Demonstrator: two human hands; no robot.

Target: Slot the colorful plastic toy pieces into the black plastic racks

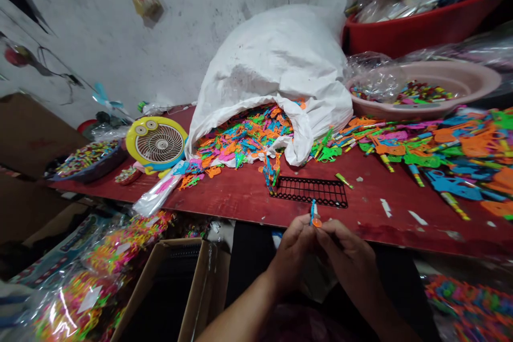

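Observation:
In front of the table's edge my left hand [295, 243] is closed, pinching a small blue plastic piece [312, 207] that sticks up above the fingertips. Close against it, my right hand [348, 250] has its thumb and fingers pressed together at a small orange round piece [317, 223]. Whether the two pieces are joined cannot be made out. Just beyond my hands a black plastic grid rack [315, 191] lies on the red table [232, 195]. Several coloured plastic pieces [271, 171] stand upright at the rack's left end.
A white sack [276, 59] spills bright plastic pieces [244, 136]. More pieces with striped tubes [460, 144] are heaped at right, before a pink basin [473, 85]. A yellow fan [161, 144] stands left. Below are an open cardboard box [206, 262] and filled plastic bags [80, 299].

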